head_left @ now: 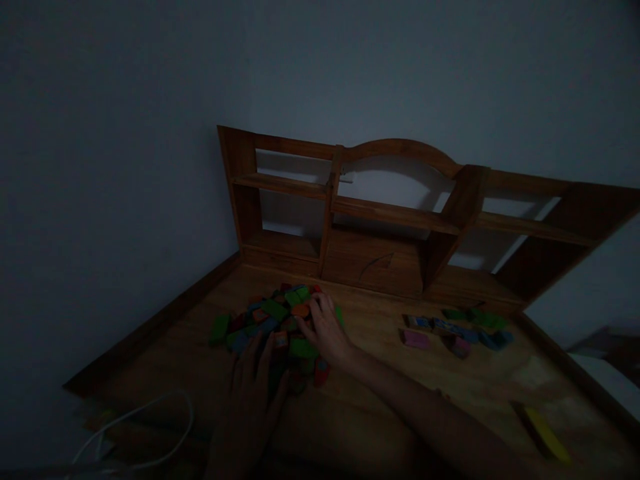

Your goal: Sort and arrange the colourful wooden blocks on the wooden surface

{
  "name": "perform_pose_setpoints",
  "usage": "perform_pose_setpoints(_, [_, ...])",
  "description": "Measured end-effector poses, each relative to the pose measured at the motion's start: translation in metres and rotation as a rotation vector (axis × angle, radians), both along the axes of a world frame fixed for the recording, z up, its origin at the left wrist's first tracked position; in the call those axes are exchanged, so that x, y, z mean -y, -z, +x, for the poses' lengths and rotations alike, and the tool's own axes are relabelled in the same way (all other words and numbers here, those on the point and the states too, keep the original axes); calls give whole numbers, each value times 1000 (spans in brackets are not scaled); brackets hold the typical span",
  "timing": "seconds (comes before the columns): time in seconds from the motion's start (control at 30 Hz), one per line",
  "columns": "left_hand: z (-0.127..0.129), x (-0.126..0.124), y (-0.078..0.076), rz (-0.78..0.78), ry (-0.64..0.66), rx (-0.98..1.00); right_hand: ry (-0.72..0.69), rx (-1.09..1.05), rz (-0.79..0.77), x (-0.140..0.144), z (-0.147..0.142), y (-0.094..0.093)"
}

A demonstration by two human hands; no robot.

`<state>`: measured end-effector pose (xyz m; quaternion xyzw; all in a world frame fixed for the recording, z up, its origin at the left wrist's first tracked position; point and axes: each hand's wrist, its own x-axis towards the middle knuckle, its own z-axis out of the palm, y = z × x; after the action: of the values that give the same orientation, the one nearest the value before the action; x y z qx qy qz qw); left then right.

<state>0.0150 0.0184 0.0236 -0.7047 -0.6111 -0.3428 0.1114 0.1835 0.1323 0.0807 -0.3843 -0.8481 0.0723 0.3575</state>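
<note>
A pile of small coloured building blocks, mostly green, blue, red and orange, lies on the wooden desktop; a green block (275,309) is near its top. My right hand (327,330) reaches in from the right, its thumb and fingers curled about an orange block (301,310) on the pile. At the near side, my left hand (253,383) rests with spread fingers against the blocks, beside one with an orange printed face (281,339). It holds nothing that I can see. Dim light and both hands hide some of the pile.
Behind the pile stands a wooden shelf unit (373,263) against the wall. To the right lie several blocks, among them a pink block (416,339) and a green block (493,319). A yellow block (547,435) is nearer. A white cable (187,407) loops at the lower left.
</note>
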Motion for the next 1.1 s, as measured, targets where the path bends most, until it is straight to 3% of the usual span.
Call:
perform_pose_setpoints(0.47, [0, 3, -3, -44, -15, -22, -111, 6, -30, 5, 10, 10])
perform_pose_setpoints(0.57, [1, 4, -6, -38, -10, -33, -157, 68, -34, 5, 16, 2])
perform_pose_setpoints(0.67, [0, 4, -4, -13, -11, -7, -191, 100, -35, 5, 33, -19])
perform_pose_setpoints(0.77, [-1, 3, -1, 6, -8, -6, -92, 59, -23, 6, 69, -50])
perform_pose_setpoints(0.9, [-2, 3, 0, -33, 5, -29, 142, 41, 124, 5, 147, -80])
perform_pose_setpoints(1.0, [-2, 3, 0, -45, -2, -42, 357, 119, 166, 4, 222, -77])
perform_pose_setpoints(1.1, [-2, 3, 1, -36, 3, -62, 503, 292, 135, 6, 301, -52])
